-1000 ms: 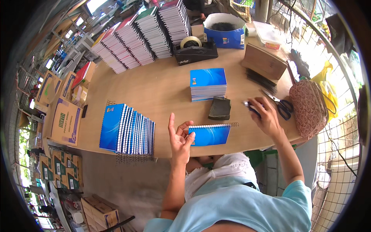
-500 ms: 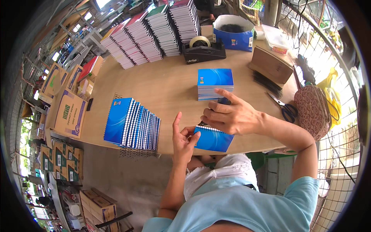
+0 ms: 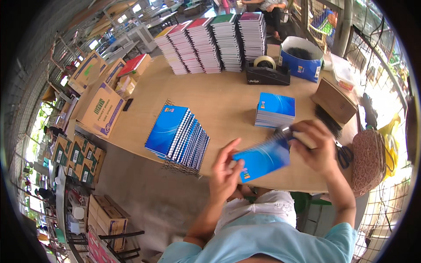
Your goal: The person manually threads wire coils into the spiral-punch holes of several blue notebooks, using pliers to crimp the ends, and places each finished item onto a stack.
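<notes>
A blue pocket notebook (image 3: 263,162), blurred by motion, is tilted above the front edge of the table. My left hand (image 3: 224,172) pinches its left end between thumb and fingers. My right hand (image 3: 317,142) is closed around a dark hand tool with a shiny end (image 3: 283,132), too smeared to name its kind; it is at the notebook's upper right corner. A low stack of blue notebooks (image 3: 276,108) sits just beyond. To the left is a taller leaning stack of spiral-bound blue notebooks (image 3: 169,131), with loose wire coils poking out around it.
Scissors (image 3: 344,156) lie right of my right hand, beside a patterned pouch (image 3: 370,158). A brown block (image 3: 335,101) and black coils (image 3: 328,120) are behind them. Farther back are a tape dispenser (image 3: 268,75), a blue box (image 3: 302,65) and tall notebook stacks (image 3: 230,46). Cartons (image 3: 101,109) stand left.
The notebook has turned, its right end now raised. My right hand has moved right, off its spiral edge, showing the tool. The whole view has shifted, so the table appears farther right.
</notes>
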Available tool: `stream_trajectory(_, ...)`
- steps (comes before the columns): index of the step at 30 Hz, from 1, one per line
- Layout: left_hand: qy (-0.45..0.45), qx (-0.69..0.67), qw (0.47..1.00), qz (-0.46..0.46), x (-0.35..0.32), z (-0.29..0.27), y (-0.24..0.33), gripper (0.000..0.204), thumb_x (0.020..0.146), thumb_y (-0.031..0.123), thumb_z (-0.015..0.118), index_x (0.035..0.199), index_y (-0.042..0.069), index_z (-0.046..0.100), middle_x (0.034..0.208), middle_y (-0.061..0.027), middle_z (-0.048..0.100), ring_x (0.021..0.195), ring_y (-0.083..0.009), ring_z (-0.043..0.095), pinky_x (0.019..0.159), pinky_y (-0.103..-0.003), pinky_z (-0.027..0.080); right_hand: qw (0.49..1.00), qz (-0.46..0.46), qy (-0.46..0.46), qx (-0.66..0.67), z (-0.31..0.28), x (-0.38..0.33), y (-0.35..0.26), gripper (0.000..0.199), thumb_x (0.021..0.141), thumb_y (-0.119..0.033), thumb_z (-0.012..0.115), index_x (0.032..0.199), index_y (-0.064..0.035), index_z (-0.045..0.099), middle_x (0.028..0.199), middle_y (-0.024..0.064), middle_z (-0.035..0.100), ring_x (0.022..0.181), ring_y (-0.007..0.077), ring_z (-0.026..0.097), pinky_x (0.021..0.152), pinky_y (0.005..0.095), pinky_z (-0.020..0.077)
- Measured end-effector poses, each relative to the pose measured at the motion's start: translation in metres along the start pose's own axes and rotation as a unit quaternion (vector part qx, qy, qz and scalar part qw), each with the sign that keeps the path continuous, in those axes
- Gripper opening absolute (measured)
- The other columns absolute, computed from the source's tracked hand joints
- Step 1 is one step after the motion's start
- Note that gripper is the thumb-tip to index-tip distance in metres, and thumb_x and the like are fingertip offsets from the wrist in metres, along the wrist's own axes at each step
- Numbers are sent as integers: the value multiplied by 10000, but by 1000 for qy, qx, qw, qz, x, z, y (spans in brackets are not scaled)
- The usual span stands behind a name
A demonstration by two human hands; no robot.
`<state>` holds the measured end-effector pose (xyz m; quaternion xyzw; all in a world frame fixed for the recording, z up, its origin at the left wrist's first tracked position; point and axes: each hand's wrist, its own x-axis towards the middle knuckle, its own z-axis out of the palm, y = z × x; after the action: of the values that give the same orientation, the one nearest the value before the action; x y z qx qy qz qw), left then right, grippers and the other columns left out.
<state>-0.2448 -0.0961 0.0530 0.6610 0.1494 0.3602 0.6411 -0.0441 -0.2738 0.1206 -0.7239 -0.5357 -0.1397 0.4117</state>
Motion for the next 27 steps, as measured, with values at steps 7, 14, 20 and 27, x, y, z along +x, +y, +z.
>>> stream_trajectory(7,261,93,941,192,34,-104,103,457,916,-40,625,1368,-72,568,1307,-173,617,1100,-224,643,899,-355,572,987,119,98,-37,-28,-41,38,268,847,-72,747,1097,16,712,1005,160,709,941,285,712,846,353,536)
stream_trajectory(14,274,233,923,134,47,-154,84,417,908,-23,667,1324,0,651,1248,-115,646,1043,-160,627,864,-291,520,970,207,61,-111,-2,-105,84,255,832,-107,770,1059,-3,718,959,158,706,880,335,702,796,381,539)
stream_trajectory(20,249,362,894,90,49,-169,81,366,923,13,668,1286,46,695,1150,-61,654,1010,-116,595,832,-268,469,965,213,31,-151,11,-144,114,326,781,-83,776,1089,-7,699,1053,160,687,1001,360,645,838,427,519)
stream_trajectory(27,228,379,894,70,43,-177,69,318,954,88,668,1267,44,696,1238,-67,622,1017,-142,610,833,-285,472,965,181,26,-190,21,-148,116,370,747,-88,801,1096,-15,704,1228,171,606,1112,398,580,1021,491,438)
